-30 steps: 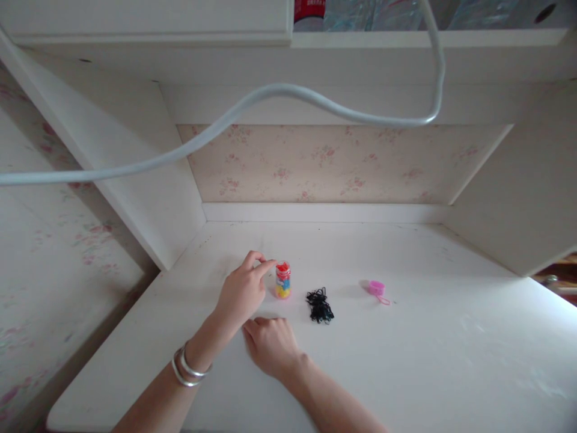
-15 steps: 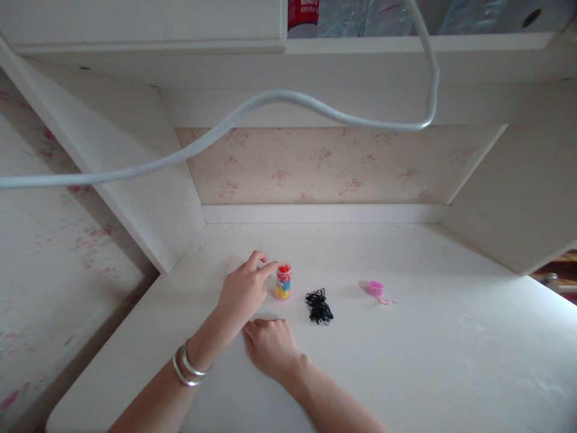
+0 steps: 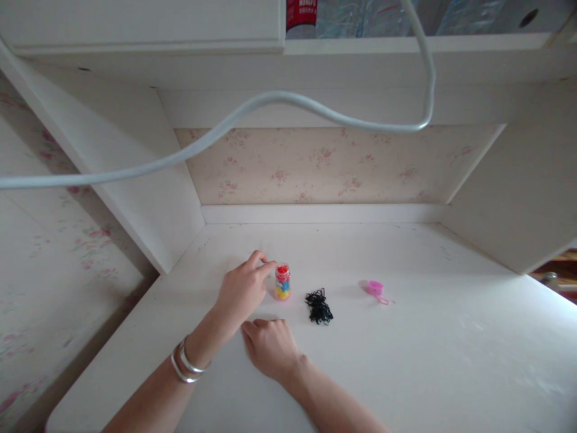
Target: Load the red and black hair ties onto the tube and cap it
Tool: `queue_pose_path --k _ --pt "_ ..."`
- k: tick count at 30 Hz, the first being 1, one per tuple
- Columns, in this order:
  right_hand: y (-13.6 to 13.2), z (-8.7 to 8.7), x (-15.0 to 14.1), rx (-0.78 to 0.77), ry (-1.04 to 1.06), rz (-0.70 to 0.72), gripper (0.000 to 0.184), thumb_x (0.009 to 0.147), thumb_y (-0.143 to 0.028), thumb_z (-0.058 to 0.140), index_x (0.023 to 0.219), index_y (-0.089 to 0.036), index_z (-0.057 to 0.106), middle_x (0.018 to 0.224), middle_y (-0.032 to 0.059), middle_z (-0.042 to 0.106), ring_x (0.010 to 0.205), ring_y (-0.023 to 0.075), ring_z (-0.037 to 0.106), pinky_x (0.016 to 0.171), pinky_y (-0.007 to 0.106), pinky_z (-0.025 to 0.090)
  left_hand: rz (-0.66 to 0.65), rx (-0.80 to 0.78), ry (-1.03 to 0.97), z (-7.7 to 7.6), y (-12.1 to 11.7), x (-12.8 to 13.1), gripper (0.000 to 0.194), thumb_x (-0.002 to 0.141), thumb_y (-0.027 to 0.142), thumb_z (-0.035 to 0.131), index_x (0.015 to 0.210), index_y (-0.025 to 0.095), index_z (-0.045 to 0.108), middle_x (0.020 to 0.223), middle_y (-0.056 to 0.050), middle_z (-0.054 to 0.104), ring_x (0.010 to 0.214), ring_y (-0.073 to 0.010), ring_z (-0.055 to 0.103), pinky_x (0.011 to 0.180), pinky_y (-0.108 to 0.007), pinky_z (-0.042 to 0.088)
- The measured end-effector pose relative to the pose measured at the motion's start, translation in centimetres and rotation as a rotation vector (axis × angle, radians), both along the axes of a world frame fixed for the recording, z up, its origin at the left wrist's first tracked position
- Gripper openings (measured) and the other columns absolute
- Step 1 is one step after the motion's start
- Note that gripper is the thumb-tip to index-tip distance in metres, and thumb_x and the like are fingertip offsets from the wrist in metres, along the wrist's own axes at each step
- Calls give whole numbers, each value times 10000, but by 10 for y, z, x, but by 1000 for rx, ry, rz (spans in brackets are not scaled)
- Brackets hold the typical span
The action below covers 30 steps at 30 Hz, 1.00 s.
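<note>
A small clear jar [image 3: 282,290] stands upright and uncapped on the white tabletop, filled with layers of red, blue and yellow pieces. My left hand [image 3: 243,288] is open just left of it, a finger stretched to the jar's rim; whether it touches is hard to tell. Two silver bangles circle that wrist. Nearer to me, my right hand [image 3: 270,346] rests on the table with its fingers curled under, and nothing shows in it. A heap of black elastic bands [image 3: 319,308] lies right of the jar. Farther right is a pink lid [image 3: 375,288] with a small loop.
A thick white cable [image 3: 288,97] hangs across the view above the desk [image 3: 406,361]. White side panels [image 3: 509,192] and an overhead shelf [image 3: 406,43] frame the space. On the shelf stand a red-labelled container [image 3: 302,15] and clear plastic items. Floral wallpaper covers the back.
Almost nothing differs. The view has shifted very slightly; both hands and the jar keep their places.
</note>
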State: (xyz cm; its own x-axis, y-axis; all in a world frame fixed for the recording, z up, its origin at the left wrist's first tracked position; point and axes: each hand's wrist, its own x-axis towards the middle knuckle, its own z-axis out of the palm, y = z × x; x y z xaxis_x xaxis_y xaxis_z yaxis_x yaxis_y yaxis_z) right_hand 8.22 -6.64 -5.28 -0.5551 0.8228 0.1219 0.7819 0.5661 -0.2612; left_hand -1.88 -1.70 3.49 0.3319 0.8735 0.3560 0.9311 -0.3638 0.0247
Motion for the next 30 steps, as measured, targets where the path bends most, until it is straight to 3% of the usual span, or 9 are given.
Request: queue_pose_path --k 12,23,30 --pt "1 -3 1 -18 13 14 223 921 -240 409 880 -196 624 826 40 716 671 173 672 560 240 404 -58 -51 -16 -1 -3 6 512 814 52 457 1184 375 604 1133 -6 550 689 -92 584 602 -197 456" --pt "0 4 2 -36 10 11 232 905 -233 407 878 -207 636 821 38 718 678 174 670 586 244 418 -107 -191 -4 3 16 6 453 822 69 446 1083 363 672 1067 -15 558 673 -98 597 645 -222 465" --pt "2 6 6 -83 -1 0 250 905 -247 417 915 -223 665 841 46 728 730 183 682 622 243 439 -107 -171 -95 5 16 4 499 795 29 441 1083 364 671 1106 0 568 769 -111 627 719 -219 472"
